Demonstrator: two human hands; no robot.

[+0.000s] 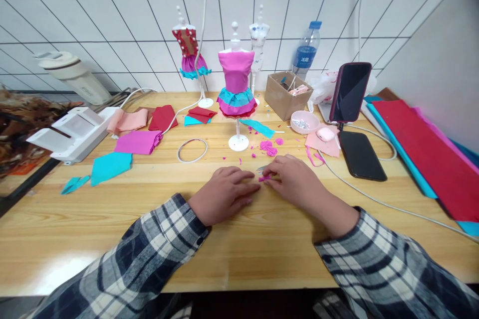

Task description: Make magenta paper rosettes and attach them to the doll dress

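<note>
Both my hands rest on the wooden table (112, 219), fingertips meeting over a small magenta paper piece (264, 178). My left hand (224, 194) lies with its fingers pressed together and pointing right at the piece. My right hand (295, 179) is curled, pinching the piece, with a bit of metal, perhaps scissors (261, 169), showing just behind it. Directly beyond stands a small mannequin (236, 84) in a pink top with a blue and magenta skirt. Small magenta paper flowers (268, 147) and scraps lie between it and my hands.
Two more mannequins (187, 50) stand at the back, by a water bottle (307, 52) and a cardboard box (286, 92). Pink, red and cyan paper (138, 142) lies left, near a white device (71, 132). A propped phone (350, 92), a second phone (361, 154), a cable and red sheets (422, 154) lie right.
</note>
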